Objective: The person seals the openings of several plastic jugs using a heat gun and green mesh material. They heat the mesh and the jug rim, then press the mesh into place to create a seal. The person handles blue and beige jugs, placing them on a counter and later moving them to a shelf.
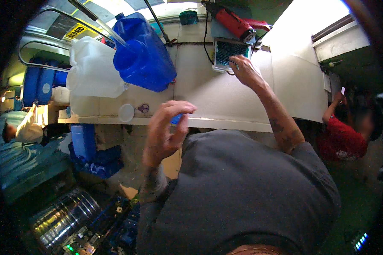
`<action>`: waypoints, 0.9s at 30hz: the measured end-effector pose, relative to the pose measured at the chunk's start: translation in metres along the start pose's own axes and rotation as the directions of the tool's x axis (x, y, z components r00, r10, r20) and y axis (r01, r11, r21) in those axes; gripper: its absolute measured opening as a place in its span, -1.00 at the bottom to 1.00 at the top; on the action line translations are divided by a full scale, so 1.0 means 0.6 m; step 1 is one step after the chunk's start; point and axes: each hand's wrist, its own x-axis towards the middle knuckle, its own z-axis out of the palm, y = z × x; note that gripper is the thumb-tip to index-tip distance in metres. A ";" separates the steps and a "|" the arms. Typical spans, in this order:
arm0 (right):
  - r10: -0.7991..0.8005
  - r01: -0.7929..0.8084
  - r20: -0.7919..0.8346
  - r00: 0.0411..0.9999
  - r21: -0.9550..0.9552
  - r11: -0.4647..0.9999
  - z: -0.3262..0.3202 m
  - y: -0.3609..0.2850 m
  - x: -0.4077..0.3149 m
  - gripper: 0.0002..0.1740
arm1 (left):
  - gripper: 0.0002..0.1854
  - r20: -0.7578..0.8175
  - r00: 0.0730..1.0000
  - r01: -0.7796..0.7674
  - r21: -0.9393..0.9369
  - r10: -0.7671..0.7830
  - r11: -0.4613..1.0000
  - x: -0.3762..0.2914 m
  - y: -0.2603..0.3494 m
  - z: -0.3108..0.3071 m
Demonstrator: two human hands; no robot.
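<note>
My left hand point(167, 132) is raised over the front edge of the pale worktop point(223, 98), fingers curved and slightly blurred. A small blue object point(176, 119) shows in the gap between thumb and fingers; whether it is held or lies behind them I cannot tell. My right hand point(245, 70) reaches over the near right side of a small white-rimmed tray point(215, 65) holding dark, textured contents point(229, 52). Its bent fingertips are at the contents, and their grip is unclear. Just below them, part of a brownish ring-shaped object point(230, 73) shows at the tray's front.
A blue jug point(153, 60) and a translucent white jug point(95, 68) lie on their sides at left, a tube in the blue one's mouth. Scissors point(143, 108) lie beside a white lid point(126, 112). A red heat gun point(233, 24) rests behind the tray. Other people point(341, 140) are at both sides.
</note>
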 end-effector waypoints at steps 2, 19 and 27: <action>-0.058 0.039 -0.096 0.994 -0.190 0.981 0.043 0.022 0.049 -0.53 | -0.75 0.152 0.977 0.149 0.000 -0.148 0.989 -0.008 -0.017 0.038; 0.237 -0.092 -0.028 0.971 0.873 0.479 -0.030 -0.039 0.002 -0.61 | -0.70 0.010 0.773 0.556 -0.491 -0.634 0.670 -0.063 -0.134 0.094; 0.046 -0.273 0.278 0.960 0.957 -0.097 -0.009 -0.146 -0.036 -0.53 | -0.68 -0.092 0.680 0.556 -0.582 -0.727 0.593 -0.030 -0.216 0.163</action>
